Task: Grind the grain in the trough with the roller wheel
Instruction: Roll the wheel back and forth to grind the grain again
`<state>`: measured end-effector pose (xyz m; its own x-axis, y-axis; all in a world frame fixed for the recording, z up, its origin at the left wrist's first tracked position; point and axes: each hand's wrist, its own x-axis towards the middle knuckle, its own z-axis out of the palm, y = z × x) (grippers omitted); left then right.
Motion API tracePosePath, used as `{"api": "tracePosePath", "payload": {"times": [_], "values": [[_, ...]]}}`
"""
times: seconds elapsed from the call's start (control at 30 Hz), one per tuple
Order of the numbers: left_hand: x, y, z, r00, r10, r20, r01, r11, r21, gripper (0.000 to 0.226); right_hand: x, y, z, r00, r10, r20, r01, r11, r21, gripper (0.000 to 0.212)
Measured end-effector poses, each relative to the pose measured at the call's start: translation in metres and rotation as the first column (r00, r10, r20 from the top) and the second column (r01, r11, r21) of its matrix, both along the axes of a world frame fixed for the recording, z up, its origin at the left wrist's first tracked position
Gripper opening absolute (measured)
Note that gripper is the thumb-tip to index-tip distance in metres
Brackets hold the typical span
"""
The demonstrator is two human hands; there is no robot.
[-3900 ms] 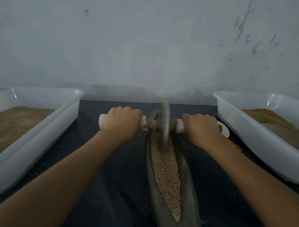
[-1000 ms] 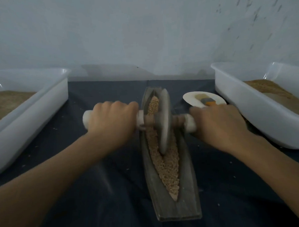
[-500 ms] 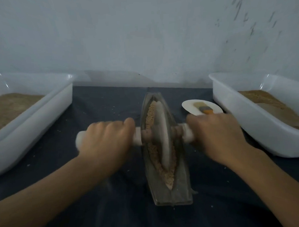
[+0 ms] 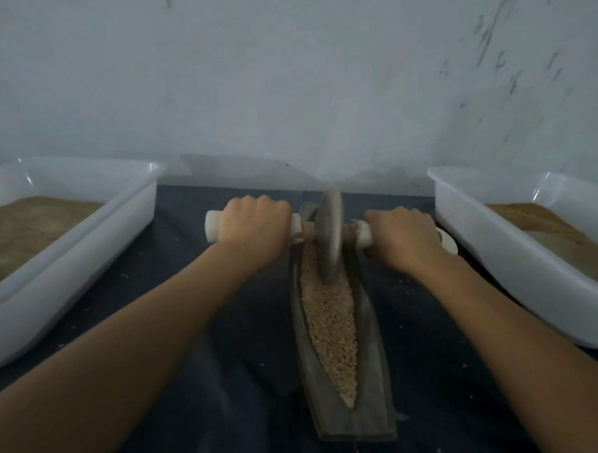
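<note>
Since half a second ago, roller wheel [image 4: 330,237] has travelled from the middle of trough [image 4: 370,329] to its far end, toward 12 o'clock, and both arms have stretched out; small white dish [image 4: 448,243], then in plain sight, now shows only as a sliver past the right hand. Item, roller wheel: grey disc, upright on edge, lower rim sunk in grain [image 4: 329,322] at the far tip of the trough. Axle runs 9 to 3 o'clock, with a white handle on each side. Item, left hand [image 4: 253,233]: knuckles up, fingers curled over and round the left handle, whose white end protrudes at 9 o'clock; forearm nearly straight, running from 7 o'clock. Item, right hand [image 4: 406,240]: knuckles up, fingers wrapped round the right handle, its white inner end showing beside the wheel; forearm running from 5 o'clock. Item, trough: long, narrow, boat-shaped, grey, lying along the 12-to-6 line on dark cloth [image 4: 195,385]; pale coarse grain fills its groove from the wheel down to a point near the 6 o'clock end. Item, left tub [image 4: 96,245]: white plastic, at 9 o'clock, holding brown meal. Item, right tub [image 4: 519,275]: white plastic, at 3 o'clock, likewise holding brown meal. Item, wall [image 4: 284,76]: pale, scuffed, at 12 o'clock. Scattered crumbs lie on the cloth.
</note>
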<state>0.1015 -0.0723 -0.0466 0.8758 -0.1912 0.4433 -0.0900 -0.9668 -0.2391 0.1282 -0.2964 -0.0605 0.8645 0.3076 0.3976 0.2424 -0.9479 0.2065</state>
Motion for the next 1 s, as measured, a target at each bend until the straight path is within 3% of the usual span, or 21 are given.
{"api": "tracePosePath", "payload": {"times": [0.1, 0.17, 0.27, 0.33, 0.4, 0.5, 0.6, 0.77, 0.9, 1.0], "values": [[0.002, -0.006, 0.002, 0.998, -0.047, 0.034, 0.045, 0.998, 0.052, 0.021, -0.014, -0.002, -0.008, 0.998, -0.023, -0.061, 0.028, 0.996, 0.081, 0.02], [-0.016, -0.005, -0.002, 0.994, -0.09, 0.064, 0.088, 0.995, 0.039, 0.023, -0.041, -0.008, -0.012, 1.0, -0.013, -0.016, 0.013, 0.999, 0.046, 0.02], [-0.068, 0.006, -0.014, 0.986, -0.136, 0.098, 0.131, 0.99, 0.059, 0.032, -0.091, -0.018, -0.011, 0.98, 0.124, 0.154, -0.109, 0.989, -0.098, 0.043], [-0.104, 0.012, -0.016, 0.964, -0.215, 0.159, 0.203, 0.975, 0.09, 0.045, -0.117, -0.019, -0.005, 0.973, 0.196, 0.123, -0.184, 0.978, -0.1, 0.063], [-0.123, 0.018, -0.018, 0.949, -0.254, 0.187, 0.244, 0.967, 0.076, 0.051, -0.125, -0.02, -0.005, 0.973, 0.219, 0.069, -0.213, 0.974, -0.081, 0.069], [-0.111, 0.015, -0.018, 0.983, -0.163, 0.083, 0.159, 0.985, 0.06, 0.05, -0.112, -0.017, -0.007, 0.983, 0.154, 0.101, -0.141, 0.982, -0.124, 0.062], [-0.06, 0.011, -0.021, 0.997, -0.067, 0.034, 0.066, 0.998, 0.013, 0.029, -0.069, -0.01, -0.011, 0.987, 0.081, 0.142, -0.057, 0.985, -0.16, 0.048], [0.008, 0.006, -0.004, 0.999, -0.022, 0.029, 0.023, 0.999, -0.038, 0.016, 0.003, 0.004, -0.002, 0.993, 0.02, 0.119, -0.017, 1.0, -0.024, 0.03], [-0.003, 0.0, -0.002, 0.999, -0.035, 0.024, 0.036, 0.999, -0.024, 0.021, -0.008, 0.001, -0.007, 0.998, 0.008, 0.06, -0.009, 1.0, 0.017, 0.028], [-0.053, 0.004, -0.013, 0.988, -0.127, 0.087, 0.127, 0.992, 0.004, 0.028, -0.057, -0.008, -0.008, 0.996, 0.064, 0.057, -0.061, 0.997, -0.044, 0.044]]}}
